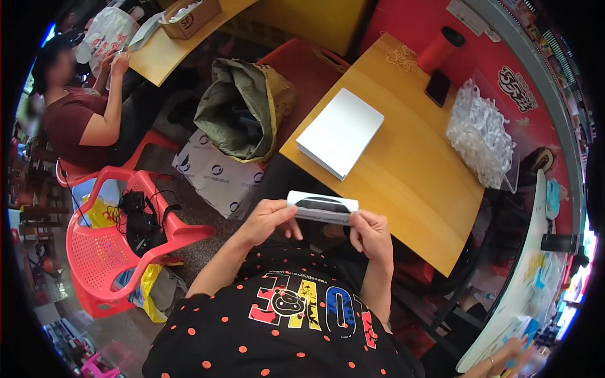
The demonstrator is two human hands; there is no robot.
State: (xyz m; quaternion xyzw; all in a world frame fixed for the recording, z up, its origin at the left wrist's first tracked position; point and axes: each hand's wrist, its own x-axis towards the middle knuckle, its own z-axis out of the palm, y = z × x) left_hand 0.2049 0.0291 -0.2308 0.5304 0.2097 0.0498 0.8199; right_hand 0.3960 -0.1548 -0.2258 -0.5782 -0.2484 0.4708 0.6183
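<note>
Between both hands, in front of my chest, is a white printed card piece (322,206) with a dark picture and a grey lower strip. It looks folded or box-like; which one I cannot tell. My left hand (270,222) pinches its left end, thumb on the face. At the right end my right hand (372,233) grips it the same way. Just beyond, on the wooden table (416,189), lies a neat stack of white sheets (343,131).
A clear bin of white curled strips (482,135), a black phone (438,87), a red bottle (441,49) and rubber bands (401,58) are along the table's far and right sides. An open sack (239,113) and pink chair (113,246) stand left. Another person (94,126) sits at the far left.
</note>
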